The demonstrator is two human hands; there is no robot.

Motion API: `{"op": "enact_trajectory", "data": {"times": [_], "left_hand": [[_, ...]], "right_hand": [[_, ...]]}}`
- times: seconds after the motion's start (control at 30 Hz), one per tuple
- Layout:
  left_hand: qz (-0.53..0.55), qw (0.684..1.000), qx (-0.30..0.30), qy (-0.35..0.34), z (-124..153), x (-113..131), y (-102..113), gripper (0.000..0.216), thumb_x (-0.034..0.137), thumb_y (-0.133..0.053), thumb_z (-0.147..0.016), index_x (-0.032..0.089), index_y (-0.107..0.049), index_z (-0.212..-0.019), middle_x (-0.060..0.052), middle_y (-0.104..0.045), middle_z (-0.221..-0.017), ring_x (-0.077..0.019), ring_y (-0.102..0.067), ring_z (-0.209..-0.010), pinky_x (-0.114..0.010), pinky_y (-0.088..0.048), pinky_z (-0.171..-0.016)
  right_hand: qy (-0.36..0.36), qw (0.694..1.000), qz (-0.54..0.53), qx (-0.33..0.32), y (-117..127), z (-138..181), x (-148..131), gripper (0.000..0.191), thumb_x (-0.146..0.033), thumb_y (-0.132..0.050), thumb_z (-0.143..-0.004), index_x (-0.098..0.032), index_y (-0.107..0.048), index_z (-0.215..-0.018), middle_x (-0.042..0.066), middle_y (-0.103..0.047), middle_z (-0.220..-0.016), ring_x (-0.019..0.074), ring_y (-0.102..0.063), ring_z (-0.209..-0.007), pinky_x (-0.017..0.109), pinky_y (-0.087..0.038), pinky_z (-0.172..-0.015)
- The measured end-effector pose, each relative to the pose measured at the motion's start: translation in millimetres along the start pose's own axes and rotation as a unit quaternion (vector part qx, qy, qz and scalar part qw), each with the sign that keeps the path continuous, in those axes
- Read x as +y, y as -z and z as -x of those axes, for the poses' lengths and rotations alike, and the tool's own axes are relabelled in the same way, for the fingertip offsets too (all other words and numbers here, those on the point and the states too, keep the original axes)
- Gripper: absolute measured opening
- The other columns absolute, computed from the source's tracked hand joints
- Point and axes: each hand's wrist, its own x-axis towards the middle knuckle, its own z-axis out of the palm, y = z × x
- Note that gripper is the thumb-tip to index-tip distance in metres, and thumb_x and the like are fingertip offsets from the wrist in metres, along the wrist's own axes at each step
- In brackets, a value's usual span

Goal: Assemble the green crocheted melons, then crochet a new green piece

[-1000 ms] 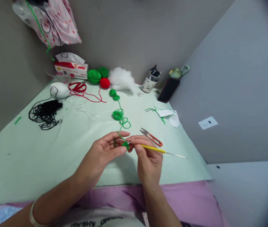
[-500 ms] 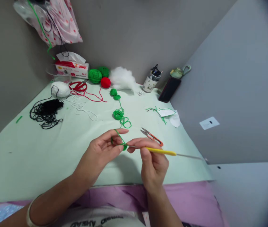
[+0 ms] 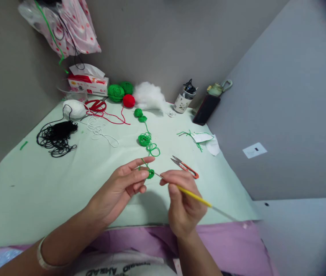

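Between the thumb and fingers of my left hand is a small green crochet piece. Green yarn runs over the raised index finger of that hand. My right hand is closed around the yellow handle of a crochet hook, its thin metal tip reaching the crochet piece. Beyond my hands lies a loose green yarn ball with loops trailing toward me. Small thread snips with orange handles rest on the table just past my right hand.
On the pale green cloth lie a black yarn tangle, white yarn and a red yarn ball. Along the back stand a tissue box, white stuffing, a pen cup and a phone. Grey walls close in both sides.
The crochet hook's back end has swung downward, so it slants more steeply. My left hand has turned, lifting the green piece slightly and showing its round shape more.
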Motion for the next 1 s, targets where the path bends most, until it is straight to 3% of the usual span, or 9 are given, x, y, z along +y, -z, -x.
{"op": "enact_trajectory", "data": {"times": [0.07,0.13,0.3,0.4,0.5,0.57,0.7,0.87,1.0], "left_hand": [[-0.029,0.999,0.004,-0.029,-0.2,0.4,0.5,0.037,0.025,-0.084,-0.081,0.023,-0.077,-0.117,0.004,-0.055,-0.078,-0.0048,-0.044,-0.06,-0.019,-0.044,-0.06],[-0.075,0.996,-0.003,-0.052,0.4,-0.7,-0.8,0.035,0.027,-0.084,-0.082,0.026,-0.078,-0.116,0.003,-0.061,-0.086,-0.0068,-0.054,-0.067,-0.02,-0.047,-0.065],[-0.111,0.989,-0.002,-0.098,1.7,-5.5,-5.6,0.03,0.028,-0.083,-0.083,0.031,-0.08,-0.112,0.002,-0.065,-0.088,-0.0107,-0.061,-0.082,-0.021,-0.05,-0.078],[-0.077,0.994,0.005,-0.082,0.6,-6.4,-5.8,0.036,0.027,-0.084,-0.082,0.031,-0.078,-0.118,0.004,-0.063,-0.083,-0.0078,-0.056,-0.072,-0.018,-0.048,-0.072],[-0.004,1.0,-0.009,-0.008,-1.9,-4.0,-3.2,0.039,0.027,-0.083,-0.083,0.025,-0.078,-0.121,0.003,-0.061,-0.079,-0.0056,-0.047,-0.062,-0.019,-0.049,-0.069],[0.025,0.999,-0.008,0.023,-3.6,-0.6,-1.2,0.036,0.025,-0.083,-0.082,0.021,-0.079,-0.117,0.002,-0.061,-0.081,-0.0052,-0.046,-0.062,-0.02,-0.05,-0.072],[-0.006,1.0,0.009,-0.012,-4.2,5.7,-2.0,0.027,0.025,-0.084,-0.08,0.021,-0.082,-0.107,0.001,-0.063,-0.084,-0.0099,-0.056,-0.075,-0.024,-0.05,-0.08],[-0.1,0.992,-0.003,-0.072,-0.1,7.7,-6.8,0.029,0.029,-0.081,-0.084,0.026,-0.079,-0.113,-0.001,-0.069,-0.089,-0.0151,-0.058,-0.089,-0.026,-0.045,-0.088],[-0.113,0.991,0.008,-0.069,2.3,7.6,-3.9,0.037,0.031,-0.084,-0.082,0.028,-0.077,-0.118,-0.002,-0.069,-0.097,-0.0179,-0.06,-0.096,-0.03,-0.045,-0.091]], "right_hand": [[-0.066,0.993,-0.094,0.022,-0.7,-5.1,-1.5,0.026,-0.011,-0.053,-0.1,-0.026,-0.074,-0.106,0.003,-0.071,-0.088,0.0155,-0.066,-0.075,0.031,-0.057,-0.065],[-0.082,0.989,-0.126,0.008,-2.9,-9.0,-2.1,0.024,-0.012,-0.056,-0.1,-0.026,-0.075,-0.102,0.003,-0.072,-0.09,0.0159,-0.067,-0.08,0.031,-0.058,-0.069],[-0.064,0.995,-0.07,-0.008,-7.8,-5.0,-1.5,0.03,-0.006,-0.056,-0.098,-0.027,-0.074,-0.111,0.004,-0.074,-0.099,0.0176,-0.069,-0.094,0.032,-0.06,-0.076],[-0.008,0.999,0.023,-0.027,-7.0,2.4,1.2,0.037,-0.006,-0.059,-0.095,-0.029,-0.072,-0.121,0.006,-0.072,-0.106,0.0181,-0.07,-0.094,0.031,-0.062,-0.074],[0.066,0.993,0.09,-0.049,-4.2,4.3,3.9,0.043,-0.005,-0.061,-0.094,-0.028,-0.071,-0.128,0.009,-0.071,-0.114,0.0198,-0.071,-0.098,0.033,-0.062,-0.079],[0.018,0.999,0.045,-0.014,-2.5,0.7,3.9,0.036,-0.005,-0.059,-0.095,-0.027,-0.073,-0.12,0.006,-0.073,-0.101,0.0187,-0.071,-0.092,0.033,-0.061,-0.077],[-0.122,0.984,-0.119,0.059,-4.1,-10.8,-0.6,0.021,-0.015,-0.058,-0.099,-0.025,-0.075,-0.1,0.0,-0.068,-0.081,0.0124,-0.064,-0.065,0.028,-0.055,-0.061],[-0.151,0.973,-0.172,0.017,-12.2,-17.8,-3.7,0.017,-0.022,-0.061,-0.098,-0.025,-0.079,-0.097,0.005,-0.073,-0.092,0.0155,-0.065,-0.074,0.029,-0.056,-0.062],[-0.173,0.96,-0.219,0.014,-13.0,-16.8,1.0,0.017,-0.023,-0.062,-0.099,-0.026,-0.079,-0.099,0.005,-0.075,-0.092,0.0141,-0.066,-0.069,0.028,-0.056,-0.06]]}}
